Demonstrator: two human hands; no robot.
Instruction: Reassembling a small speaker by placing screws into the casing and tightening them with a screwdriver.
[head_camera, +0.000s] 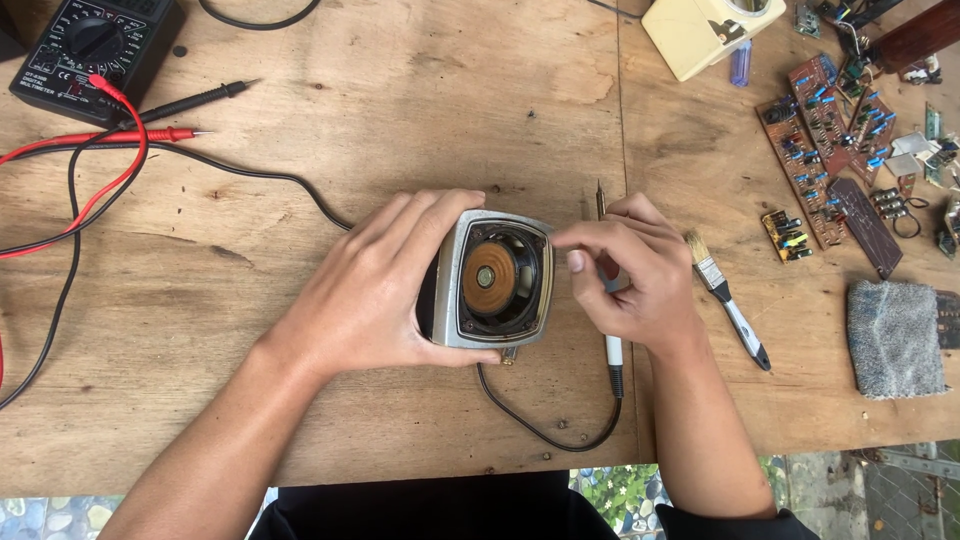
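Two hands are on one small speaker unit at the middle of the worktop. Left hand: fingers curled and pressed around the unit's left side, thumb under its lower edge, holding it with the brown cone facing up. Right hand: fingers bunched together, tips touching the metal frame's upper right corner; anything pinched there cannot be told. Judged step: working at that corner while steadying the unit. A soldering iron lies beneath the right hand, a brush just beyond, circuit boards farther right.
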